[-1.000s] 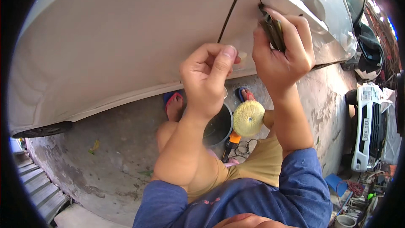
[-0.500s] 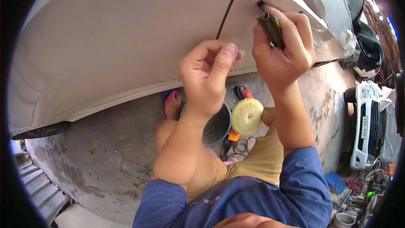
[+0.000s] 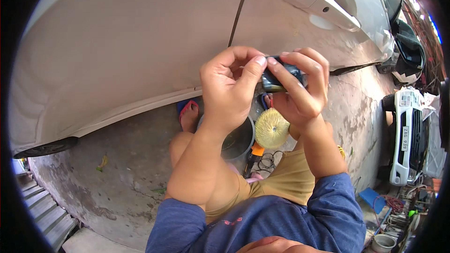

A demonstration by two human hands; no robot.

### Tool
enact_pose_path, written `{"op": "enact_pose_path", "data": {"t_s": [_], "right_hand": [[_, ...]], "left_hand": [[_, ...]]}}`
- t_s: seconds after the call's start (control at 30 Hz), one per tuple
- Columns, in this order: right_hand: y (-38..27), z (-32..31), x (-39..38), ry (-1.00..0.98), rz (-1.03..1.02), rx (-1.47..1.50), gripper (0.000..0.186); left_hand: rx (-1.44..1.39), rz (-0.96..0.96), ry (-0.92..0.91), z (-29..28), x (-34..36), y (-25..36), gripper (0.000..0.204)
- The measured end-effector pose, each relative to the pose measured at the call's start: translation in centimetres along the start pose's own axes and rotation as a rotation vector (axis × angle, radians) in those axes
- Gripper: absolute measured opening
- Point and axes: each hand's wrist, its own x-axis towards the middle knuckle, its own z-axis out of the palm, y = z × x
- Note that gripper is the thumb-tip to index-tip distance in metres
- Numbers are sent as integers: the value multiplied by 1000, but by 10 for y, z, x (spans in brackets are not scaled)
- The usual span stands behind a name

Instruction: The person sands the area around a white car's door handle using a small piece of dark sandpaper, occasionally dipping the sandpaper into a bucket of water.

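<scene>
My right hand (image 3: 302,84) grips a small dark, glossy, flattened object (image 3: 286,72), its forefinger lying over the top. My left hand (image 3: 232,82) is curled, with thumb and forefinger pinched at the object's left end. Both hands are raised in front of the white car's side panel (image 3: 131,37), below and left of its white door handle (image 3: 307,2). Under them, a dark bucket (image 3: 227,140) stands beside a polisher (image 3: 258,150) with orange and black body and a round yellow fluffy pad (image 3: 272,129). Exactly what the dark object is, I cannot tell.
The car's wheel (image 3: 44,147) shows at left, above grey slatted boards (image 3: 44,206). My sandalled feet are on stained concrete (image 3: 108,182). A detached white front bumper (image 3: 401,136), a blue board (image 3: 372,199), hoses and clutter line the right side, with a pale pot (image 3: 384,243).
My right hand has moved down and left from the door handle with the dark object, turning it flat. It now meets my left hand, whose pinched fingertips are at the object's end.
</scene>
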Motion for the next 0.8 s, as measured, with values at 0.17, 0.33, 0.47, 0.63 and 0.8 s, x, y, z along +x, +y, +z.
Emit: {"op": "enact_pose_path", "data": {"t_s": [0.17, 0.33, 0.47, 0.63, 0.8], "right_hand": [[-13, -3, -14, -46, 386, 600, 52], [-35, 4, -16, 110, 1239, 1213, 38], [-45, 15, -8, 336, 1173, 1259, 21], [-45, 16, -8, 269, 1175, 1286, 17], [-31, 28, -18, 298, 484, 419, 18]], "left_hand": [[221, 8, 54, 3, -2, -2, 11], [383, 300, 41, 5, 1, -12, 9], [458, 449, 56, 2, 4, -17, 7], [363, 390, 99, 1, 0, -16, 7], [284, 308, 122, 4, -1, -14, 9]]}}
